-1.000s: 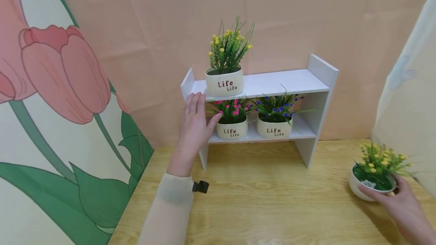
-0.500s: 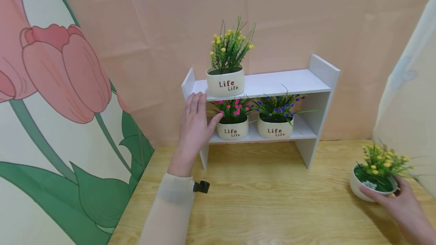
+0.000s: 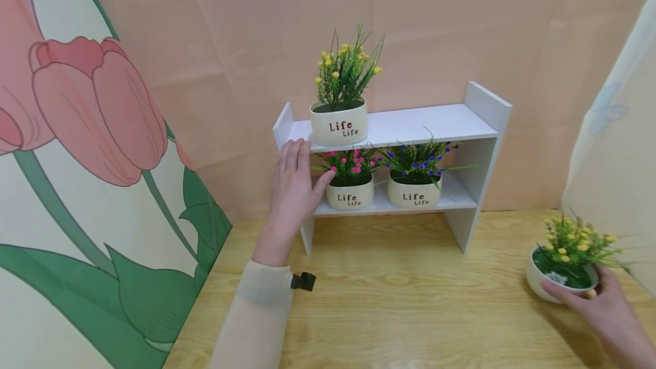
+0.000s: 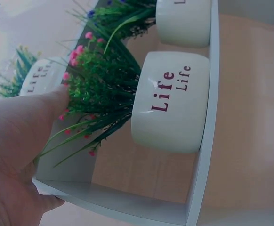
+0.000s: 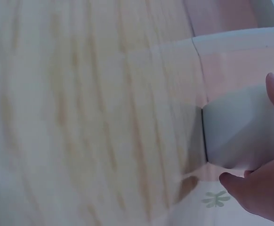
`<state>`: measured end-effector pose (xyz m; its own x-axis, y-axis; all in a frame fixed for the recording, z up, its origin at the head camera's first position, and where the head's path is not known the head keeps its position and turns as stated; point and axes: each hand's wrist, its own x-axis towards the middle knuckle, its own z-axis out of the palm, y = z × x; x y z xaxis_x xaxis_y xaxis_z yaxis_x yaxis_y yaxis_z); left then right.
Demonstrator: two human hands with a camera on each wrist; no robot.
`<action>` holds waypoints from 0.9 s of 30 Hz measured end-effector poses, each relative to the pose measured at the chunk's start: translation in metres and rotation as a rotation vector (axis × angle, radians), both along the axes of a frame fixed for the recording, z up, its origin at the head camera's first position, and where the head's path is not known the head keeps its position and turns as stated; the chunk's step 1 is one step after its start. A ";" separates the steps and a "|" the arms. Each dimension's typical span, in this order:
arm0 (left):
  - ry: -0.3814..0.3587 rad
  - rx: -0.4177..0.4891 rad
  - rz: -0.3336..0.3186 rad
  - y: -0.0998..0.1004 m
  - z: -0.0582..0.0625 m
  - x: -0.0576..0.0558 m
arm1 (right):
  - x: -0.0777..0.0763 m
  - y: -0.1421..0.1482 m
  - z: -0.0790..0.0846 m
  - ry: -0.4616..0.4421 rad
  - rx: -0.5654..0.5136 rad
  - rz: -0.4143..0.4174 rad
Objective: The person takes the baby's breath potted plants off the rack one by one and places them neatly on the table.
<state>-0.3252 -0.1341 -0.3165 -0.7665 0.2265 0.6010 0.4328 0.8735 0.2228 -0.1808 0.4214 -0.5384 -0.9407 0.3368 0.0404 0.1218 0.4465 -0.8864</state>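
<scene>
grasping step, apparently: right hand (image 3: 607,307) grips the round, cream, ceramic-looking flowerpot (image 3: 539,282) at the right of the tan wood-grain tabletop (image 3: 405,300); left hand (image 3: 292,195), fingers straight, touches the white two-tier board shelf (image 3: 430,124). next, a level lift seems required.

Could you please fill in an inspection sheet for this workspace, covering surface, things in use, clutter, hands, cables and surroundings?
Surface: wood-grain table, with a white shelf standing on it.
Things in use: upper yellow-flowered pot on the top tier; pink-flowered pot and blue-flowered pot on the lower; second yellow-flowered pot at the right.
Clutter: nothing seen.
Hands: right hand grips the second yellow-flowered pot; left hand is at the shelf's left end, fingers extended.
Cables: nothing seen.
Surroundings: pinkish backdrop behind, tulip-printed panel at left.
</scene>
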 end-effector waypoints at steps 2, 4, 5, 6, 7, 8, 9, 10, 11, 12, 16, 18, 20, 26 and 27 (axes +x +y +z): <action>-0.006 0.005 -0.001 0.000 0.000 0.000 | 0.000 0.000 0.001 0.018 -0.002 0.002; -0.014 0.009 -0.002 0.000 0.000 0.000 | 0.000 0.000 0.002 0.044 -0.008 0.002; -0.018 0.012 -0.003 0.000 0.000 0.000 | 0.001 0.000 0.003 0.055 -0.010 -0.003; -0.020 0.014 -0.005 0.000 0.000 0.000 | 0.001 -0.001 0.004 0.074 -0.017 -0.005; -0.026 0.017 -0.006 0.000 0.000 0.000 | 0.002 -0.001 0.006 0.092 -0.025 -0.005; -0.026 0.017 -0.007 0.000 0.000 0.000 | 0.002 -0.001 0.007 0.109 -0.031 -0.008; -0.025 0.018 -0.008 0.000 0.000 0.000 | 0.003 -0.002 0.009 0.119 -0.036 -0.014; -0.025 0.019 -0.009 0.000 0.000 0.000 | 0.004 -0.003 0.012 0.121 -0.038 -0.024; -0.024 0.018 -0.009 0.000 0.001 0.001 | 0.005 -0.004 0.015 0.125 -0.044 -0.031; -0.023 0.017 -0.009 0.000 0.001 0.001 | 0.006 -0.005 0.018 0.132 -0.054 -0.037; -0.027 0.011 -0.003 0.000 0.001 0.001 | 0.009 -0.010 0.030 0.151 -0.067 -0.067; -0.029 0.009 0.000 0.000 0.001 0.000 | 0.010 -0.012 0.036 0.182 -0.058 -0.087; -0.027 0.008 0.001 0.000 0.001 0.000 | 0.011 -0.014 0.041 0.197 -0.036 -0.109; -0.016 0.009 -0.005 0.000 0.001 0.000 | 0.014 -0.020 0.060 0.229 0.047 -0.150; -0.015 0.008 -0.005 0.000 0.001 0.000 | 0.015 -0.022 0.064 0.222 0.056 -0.152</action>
